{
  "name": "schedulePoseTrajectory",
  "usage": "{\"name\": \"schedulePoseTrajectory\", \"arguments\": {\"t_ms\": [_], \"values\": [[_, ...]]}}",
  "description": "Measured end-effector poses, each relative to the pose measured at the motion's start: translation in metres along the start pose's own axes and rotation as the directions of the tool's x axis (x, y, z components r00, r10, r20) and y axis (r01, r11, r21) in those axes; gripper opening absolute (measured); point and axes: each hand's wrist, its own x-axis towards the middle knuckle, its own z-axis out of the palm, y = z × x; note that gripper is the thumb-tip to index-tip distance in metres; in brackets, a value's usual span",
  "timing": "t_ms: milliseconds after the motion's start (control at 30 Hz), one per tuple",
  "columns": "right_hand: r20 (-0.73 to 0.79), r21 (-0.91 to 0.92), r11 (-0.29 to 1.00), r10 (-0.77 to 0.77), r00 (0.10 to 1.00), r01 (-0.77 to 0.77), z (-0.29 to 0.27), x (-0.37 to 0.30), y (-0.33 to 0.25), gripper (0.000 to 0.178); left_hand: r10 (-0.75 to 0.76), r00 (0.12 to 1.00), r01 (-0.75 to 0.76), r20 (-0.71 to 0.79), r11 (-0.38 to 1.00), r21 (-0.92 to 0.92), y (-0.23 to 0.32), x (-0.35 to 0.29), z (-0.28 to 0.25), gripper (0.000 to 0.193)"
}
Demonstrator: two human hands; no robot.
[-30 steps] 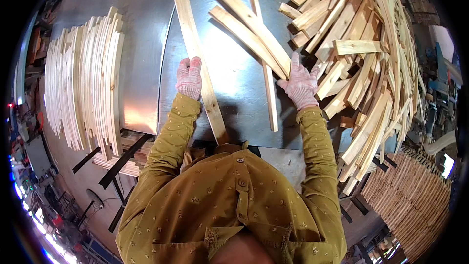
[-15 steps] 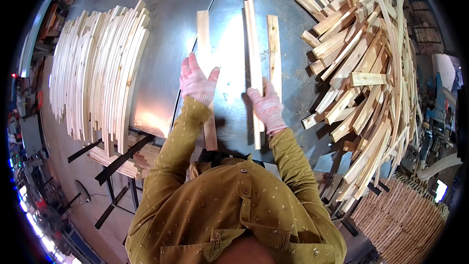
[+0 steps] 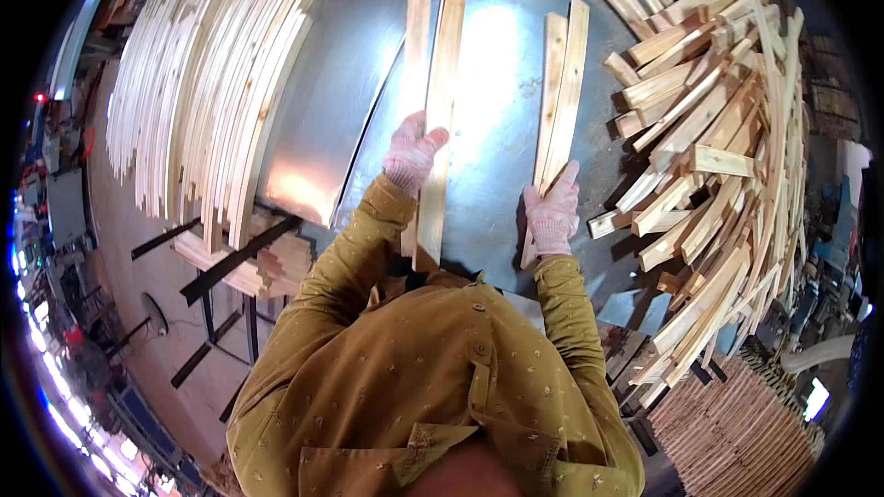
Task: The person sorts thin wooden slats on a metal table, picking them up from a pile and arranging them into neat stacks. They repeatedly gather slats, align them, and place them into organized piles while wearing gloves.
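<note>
Strips that stood together mid-table half a second ago have split: one now lies alongside the left strip, one alongside the right. Your left hand point(image 3: 412, 155) is closed over the left pair point(image 3: 444, 60), thumb on top of its right-hand strip. Your right hand point(image 3: 554, 216) straddles the right pair point(image 3: 569, 83) near the lower end; can't tell how hard it's gripping. Both pairs are on the metal table point(image 3: 497, 212), between the neat stack point(image 3: 212, 83) on your left and the loose heap point(image 3: 700, 120) on your right. Strips look like bare wood: probably light, stiff, not very slippery in your gloves. Pinch across the long edges, around mid-length for balance; watch for splinters.
</note>
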Motion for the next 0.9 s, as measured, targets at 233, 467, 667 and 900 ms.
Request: {"name": "schedulePoseTrajectory", "arguments": {"t_ms": [233,467,667,900], "values": [[-0.018,0.251,0.886,-0.398,0.917,0.389,0.045,-0.041,-0.06,0.097,0.19,0.909,-0.035,-0.372,0.922,0.386,-0.012,-0.018,-0.115,0.05],[-0.104,0.053,0.684,-0.721,0.686,0.727,0.101,-0.073,-0.134,0.103,0.204,0.765,0.131,-0.61,0.88,0.457,-0.029,-0.118,-0.182,0.051],[0.136,-0.035,0.879,-0.467,0.874,0.476,0.065,-0.087,-0.14,0.102,0.467,0.15,0.272,-0.872,0.828,0.49,-0.062,-0.287,-0.319,0.042],[0.0,-0.213,0.881,-0.433,0.901,0.423,0.089,-0.109,-0.137,0.097,0.026,-0.272,0.497,-0.962,0.86,-0.118,-0.232,-0.373,-0.525,0.044]]}}
